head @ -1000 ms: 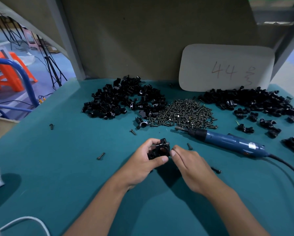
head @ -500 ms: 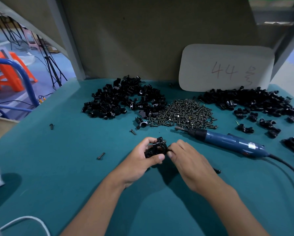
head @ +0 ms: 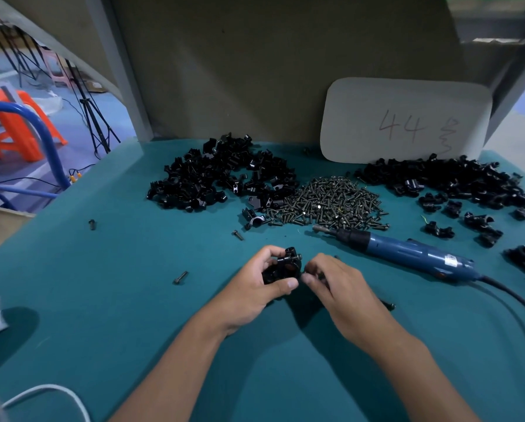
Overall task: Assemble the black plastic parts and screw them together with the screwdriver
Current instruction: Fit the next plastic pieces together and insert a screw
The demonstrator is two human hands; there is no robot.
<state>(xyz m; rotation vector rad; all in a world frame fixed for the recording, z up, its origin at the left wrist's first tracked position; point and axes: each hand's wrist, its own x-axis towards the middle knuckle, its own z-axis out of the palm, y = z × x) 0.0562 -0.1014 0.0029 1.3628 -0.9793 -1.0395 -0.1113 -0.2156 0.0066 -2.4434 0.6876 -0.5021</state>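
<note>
Black plastic parts [head: 282, 268] sit pinched together in our left hand [head: 255, 287] just above the tabletop [head: 133, 300], our right hand [head: 334, 284] closed on a screw; if our grip loosens, screw or parts could slip before the screwdriver [head: 407, 251] arrives.

My screw pile [head: 328, 202] lies mid-table, with one heap of plastic parts [head: 221, 175] to its left and another heap [head: 456, 181] to its right. The screwdriver [head: 407, 252] lies just in front of the screws, and the card [head: 404, 120] stands behind them. My left hand [head: 255, 287] and right hand [head: 337, 287] meet on the clamp [head: 282, 266] in front of the screws.
</note>
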